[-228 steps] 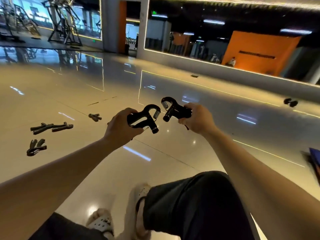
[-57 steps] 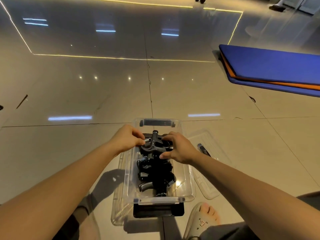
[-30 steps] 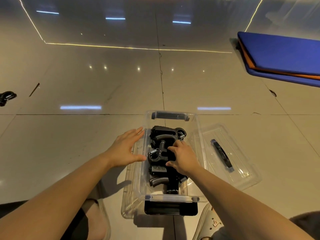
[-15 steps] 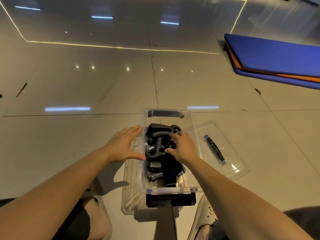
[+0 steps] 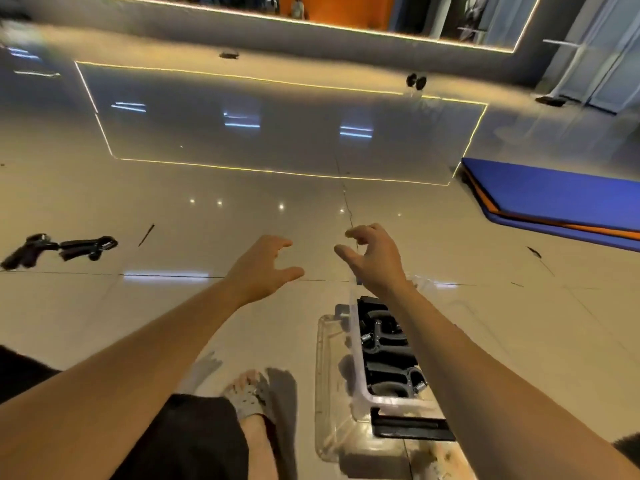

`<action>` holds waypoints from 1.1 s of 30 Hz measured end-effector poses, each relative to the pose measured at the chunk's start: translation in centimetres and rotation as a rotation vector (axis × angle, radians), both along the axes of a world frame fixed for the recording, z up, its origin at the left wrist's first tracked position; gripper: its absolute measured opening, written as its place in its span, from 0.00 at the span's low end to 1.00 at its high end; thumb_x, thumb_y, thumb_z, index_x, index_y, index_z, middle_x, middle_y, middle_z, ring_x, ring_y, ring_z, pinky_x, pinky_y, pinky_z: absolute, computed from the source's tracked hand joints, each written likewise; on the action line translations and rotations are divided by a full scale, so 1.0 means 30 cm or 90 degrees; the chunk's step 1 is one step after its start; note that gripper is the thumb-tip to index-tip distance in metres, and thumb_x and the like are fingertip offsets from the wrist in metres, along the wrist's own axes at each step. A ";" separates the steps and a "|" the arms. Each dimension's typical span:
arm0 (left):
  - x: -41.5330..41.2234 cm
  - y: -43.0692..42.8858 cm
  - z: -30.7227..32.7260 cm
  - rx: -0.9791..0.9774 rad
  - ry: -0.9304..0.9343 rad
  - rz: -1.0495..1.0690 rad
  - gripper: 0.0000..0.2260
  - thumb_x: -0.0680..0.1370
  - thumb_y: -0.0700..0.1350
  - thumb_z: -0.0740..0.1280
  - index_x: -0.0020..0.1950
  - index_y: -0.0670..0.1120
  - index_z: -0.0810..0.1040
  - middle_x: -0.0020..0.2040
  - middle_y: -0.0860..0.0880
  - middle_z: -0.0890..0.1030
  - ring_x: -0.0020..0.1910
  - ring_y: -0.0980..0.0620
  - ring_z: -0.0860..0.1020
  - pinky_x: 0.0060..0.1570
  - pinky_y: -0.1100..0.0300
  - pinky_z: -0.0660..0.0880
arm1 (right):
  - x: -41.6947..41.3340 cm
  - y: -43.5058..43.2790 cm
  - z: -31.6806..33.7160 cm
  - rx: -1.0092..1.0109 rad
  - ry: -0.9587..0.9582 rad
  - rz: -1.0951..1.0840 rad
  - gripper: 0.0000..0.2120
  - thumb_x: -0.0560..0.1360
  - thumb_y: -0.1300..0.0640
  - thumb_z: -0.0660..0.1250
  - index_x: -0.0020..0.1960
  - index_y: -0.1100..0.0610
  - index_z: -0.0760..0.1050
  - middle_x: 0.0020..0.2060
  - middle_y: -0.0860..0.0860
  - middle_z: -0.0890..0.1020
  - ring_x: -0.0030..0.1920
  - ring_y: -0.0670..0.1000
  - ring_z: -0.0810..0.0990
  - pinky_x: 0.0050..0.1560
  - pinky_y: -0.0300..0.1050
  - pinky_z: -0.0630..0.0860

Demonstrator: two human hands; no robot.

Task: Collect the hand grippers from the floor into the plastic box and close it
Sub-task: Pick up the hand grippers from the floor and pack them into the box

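Note:
The clear plastic box [image 5: 360, 386] stands open on the floor at lower right, with several black hand grippers [image 5: 386, 355] packed inside; my right forearm covers part of it. My left hand [image 5: 263, 268] and my right hand [image 5: 374, 258] hover above the floor beyond the box, both empty with fingers spread. More black hand grippers [image 5: 59, 249] lie on the tiles at far left. Another small dark object [image 5: 228, 55] lies far away near the wall; I cannot tell what it is. The lid is not visible.
A blue and orange mat [image 5: 561, 199] lies on the floor at right. A pair of black dumbbells [image 5: 415, 81] sits far back. My sandalled foot [image 5: 249, 396] is beside the box. A lit wall edge runs along the back.
Both hands have lifted out of the box, empty. The view has tilted up and turned left, bringing the grippers on the floor at left into sight.

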State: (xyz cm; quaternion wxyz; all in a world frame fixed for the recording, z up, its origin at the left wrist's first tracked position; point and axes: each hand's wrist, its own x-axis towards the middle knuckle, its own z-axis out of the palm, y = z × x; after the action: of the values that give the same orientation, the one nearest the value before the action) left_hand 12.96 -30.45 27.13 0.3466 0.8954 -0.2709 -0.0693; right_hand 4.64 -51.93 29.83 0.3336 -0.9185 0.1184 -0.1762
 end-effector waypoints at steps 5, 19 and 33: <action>-0.018 0.359 0.151 0.019 -0.025 0.091 0.31 0.75 0.56 0.74 0.74 0.50 0.70 0.71 0.51 0.70 0.60 0.54 0.75 0.59 0.55 0.74 | 0.056 0.307 0.103 0.017 -0.034 0.112 0.19 0.77 0.48 0.72 0.65 0.55 0.78 0.61 0.50 0.77 0.58 0.47 0.77 0.61 0.46 0.76; 0.153 1.092 0.218 0.230 0.058 0.328 0.27 0.76 0.55 0.73 0.72 0.47 0.73 0.72 0.45 0.72 0.67 0.45 0.73 0.57 0.57 0.69 | 0.467 1.049 0.111 0.099 0.018 0.273 0.15 0.76 0.52 0.73 0.59 0.58 0.80 0.51 0.53 0.81 0.50 0.52 0.79 0.54 0.47 0.77; 0.661 1.586 -0.006 0.181 0.132 0.509 0.29 0.77 0.55 0.72 0.74 0.44 0.70 0.69 0.43 0.76 0.65 0.44 0.75 0.59 0.51 0.74 | 1.110 1.571 -0.102 0.043 0.145 0.391 0.23 0.76 0.49 0.72 0.67 0.56 0.75 0.60 0.52 0.75 0.52 0.50 0.76 0.50 0.45 0.73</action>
State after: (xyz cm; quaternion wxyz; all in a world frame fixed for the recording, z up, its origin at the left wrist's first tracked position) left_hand 32.80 17.14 26.94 0.2451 0.9569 0.1458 -0.0556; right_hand 37.93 -4.81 26.78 0.3862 -0.9135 -0.1214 0.0406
